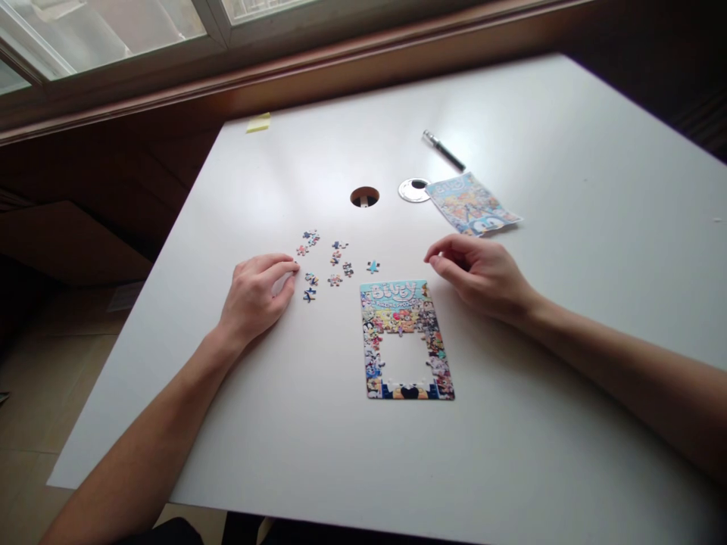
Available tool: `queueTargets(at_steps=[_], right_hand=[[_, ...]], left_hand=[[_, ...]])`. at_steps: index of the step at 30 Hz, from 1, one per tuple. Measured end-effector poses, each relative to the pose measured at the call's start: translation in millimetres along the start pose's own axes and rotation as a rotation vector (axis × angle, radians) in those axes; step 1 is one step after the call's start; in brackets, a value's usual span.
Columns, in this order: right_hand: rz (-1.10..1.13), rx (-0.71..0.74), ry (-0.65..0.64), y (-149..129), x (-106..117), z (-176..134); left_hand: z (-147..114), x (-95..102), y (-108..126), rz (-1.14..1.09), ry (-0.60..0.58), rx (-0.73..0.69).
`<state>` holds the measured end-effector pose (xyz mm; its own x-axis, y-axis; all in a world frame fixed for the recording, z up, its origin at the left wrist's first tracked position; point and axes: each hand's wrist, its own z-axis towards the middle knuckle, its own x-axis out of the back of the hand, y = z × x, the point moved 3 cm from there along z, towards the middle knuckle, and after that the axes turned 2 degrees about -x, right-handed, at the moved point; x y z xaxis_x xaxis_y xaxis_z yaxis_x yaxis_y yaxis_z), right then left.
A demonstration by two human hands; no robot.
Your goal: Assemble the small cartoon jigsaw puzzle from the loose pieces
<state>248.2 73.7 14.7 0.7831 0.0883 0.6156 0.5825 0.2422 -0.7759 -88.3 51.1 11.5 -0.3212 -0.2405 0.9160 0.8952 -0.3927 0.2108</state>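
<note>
Lying flat on the white table, pretty much between the two hands, there's a half-built jigsaw puzzle with its outer parts joined up and a big hole in the middle where the tabletop shows through. One blue piece sits by itself just past the top edge, and a loose bunch of pieces is scattered to the left of that. The left hand rests right beside that bunch, thumb and index finger curved toward each other; can't tell if they've got a piece. The right hand is by the puzzle's upper right corner, fingers curled in with thumb and index close together, and again I can't tell if anything's pinched there. Just beyond it is a crinkled picture sheet overlapping a round silver cover, then a pen, plus yellow tape at the far edge near the window.
</note>
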Motion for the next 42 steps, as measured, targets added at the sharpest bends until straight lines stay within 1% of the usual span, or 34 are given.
queueTargets(at_steps=[18,32,38,42], right_hand=[[0.006,-0.005,-0.012,-1.0,0.6,-0.3],[-0.023,0.024,-0.024,8.1,0.0,0.5],[-0.033,0.020,-0.020,8.7,0.4,-0.3],[-0.043,0.012,-0.015,8.7,1.5,-0.4]], left_hand=[[0.0,0.6,1.5,0.000,0.002,-0.012],[-0.3,0.0,0.2,-0.046,0.023,-0.026],[-1.2,0.0,0.3,-0.075,0.020,-0.014],[-0.8,0.7,-0.9,-0.101,0.048,0.043]])
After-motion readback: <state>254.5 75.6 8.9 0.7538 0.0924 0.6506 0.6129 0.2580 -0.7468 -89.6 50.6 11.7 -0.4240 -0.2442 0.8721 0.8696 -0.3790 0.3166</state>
